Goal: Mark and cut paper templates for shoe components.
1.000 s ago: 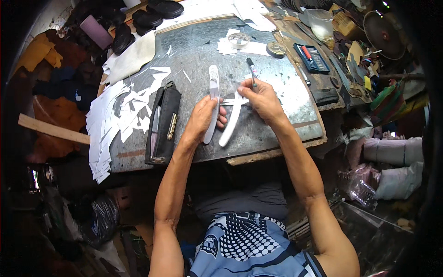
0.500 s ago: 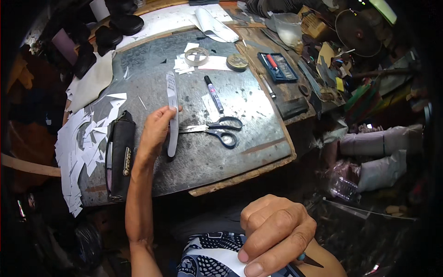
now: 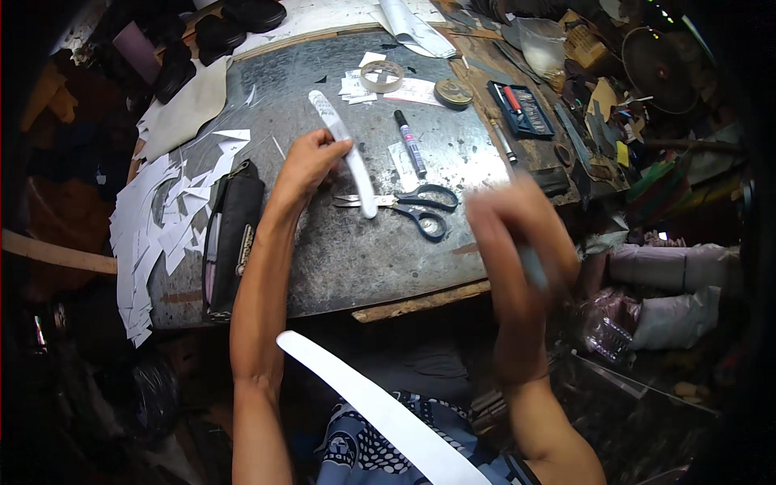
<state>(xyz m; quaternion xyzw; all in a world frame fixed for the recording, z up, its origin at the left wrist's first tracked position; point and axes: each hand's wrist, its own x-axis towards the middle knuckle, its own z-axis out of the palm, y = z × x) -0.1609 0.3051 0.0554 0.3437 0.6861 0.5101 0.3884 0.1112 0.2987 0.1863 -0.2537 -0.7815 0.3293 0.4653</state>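
My left hand (image 3: 314,168) pinches a narrow, curved white strip (image 3: 356,174) with print near its far end, held over the metal-topped table. Below its near end lie scissors (image 3: 384,201) with dark blue handles, blades pointing left. My right hand (image 3: 521,234) is smeared by motion, right of the scissors and above the table's front edge. Within its curled fingers shows a light-blue tool (image 3: 533,268), too blurred to tell its kind. A second curved white strip (image 3: 380,404), longer in view, slants across my lap, apart from both hands.
A marker (image 3: 411,144), tape roll (image 3: 381,78) and round tin (image 3: 453,94) stand beyond the scissors. Left are a black pouch (image 3: 234,242) and heaped white paper scraps (image 3: 149,234). A blue tool case (image 3: 521,109) lies far right. The table's wooden edge (image 3: 420,302) runs before me.
My right hand has let go of the white strip and moved up and away to the right. My left hand's strip has turned, its face now showing more. The view has shifted.
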